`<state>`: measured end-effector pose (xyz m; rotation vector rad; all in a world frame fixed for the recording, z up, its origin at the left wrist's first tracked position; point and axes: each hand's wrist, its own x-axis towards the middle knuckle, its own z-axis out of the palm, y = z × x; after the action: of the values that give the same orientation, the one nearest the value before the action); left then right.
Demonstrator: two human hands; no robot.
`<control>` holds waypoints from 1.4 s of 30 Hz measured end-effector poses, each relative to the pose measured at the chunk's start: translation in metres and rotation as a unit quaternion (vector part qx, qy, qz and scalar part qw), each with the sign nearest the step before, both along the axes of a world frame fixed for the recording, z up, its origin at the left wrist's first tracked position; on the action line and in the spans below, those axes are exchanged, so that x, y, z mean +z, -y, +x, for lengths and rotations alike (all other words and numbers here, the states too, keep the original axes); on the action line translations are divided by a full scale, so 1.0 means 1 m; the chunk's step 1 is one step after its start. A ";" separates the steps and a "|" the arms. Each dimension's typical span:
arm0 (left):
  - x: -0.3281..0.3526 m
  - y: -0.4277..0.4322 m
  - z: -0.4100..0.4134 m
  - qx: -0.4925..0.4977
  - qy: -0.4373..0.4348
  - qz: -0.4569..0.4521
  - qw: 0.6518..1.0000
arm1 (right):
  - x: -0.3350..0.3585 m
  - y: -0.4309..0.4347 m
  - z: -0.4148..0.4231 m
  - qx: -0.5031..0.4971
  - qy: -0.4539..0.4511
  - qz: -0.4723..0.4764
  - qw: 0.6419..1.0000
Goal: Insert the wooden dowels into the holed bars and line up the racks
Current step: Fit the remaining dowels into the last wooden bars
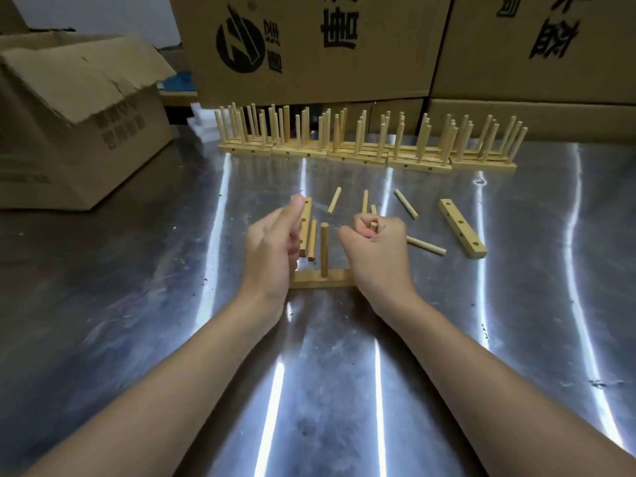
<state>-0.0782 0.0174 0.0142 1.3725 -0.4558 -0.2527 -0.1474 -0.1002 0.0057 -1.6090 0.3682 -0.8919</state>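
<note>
- Near side of the metal table is wide open, with broad lanes outside both forearms.
- Mid-table it's tight: an upright dowel stands in its base bar between the left hand and the right hand, which is fisted round a short dowel. Only narrow gaps there.
- Beyond, loose dowels litter the way, and a holed bar lies slantwise on the right.
- At the far edge a row of racks fences it off, with stacked cardboard boxes walling behind.
- An open carton blocks the far left corner.
</note>
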 end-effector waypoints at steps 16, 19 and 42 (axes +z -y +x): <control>-0.008 -0.002 0.005 -0.015 0.045 0.001 0.999 | 0.000 0.008 -0.011 0.104 -0.010 0.045 0.994; -0.009 -0.001 0.007 -0.014 0.038 0.003 0.999 | 0.000 0.010 -0.012 0.113 -0.019 0.041 0.993; -0.008 0.011 0.000 0.072 0.020 0.026 0.997 | 0.004 0.005 -0.004 0.093 -0.004 0.138 0.986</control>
<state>-0.0784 0.0068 0.0064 1.4573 -0.3827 -0.1201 -0.1515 -0.1051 0.0097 -1.3659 0.3261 -0.6607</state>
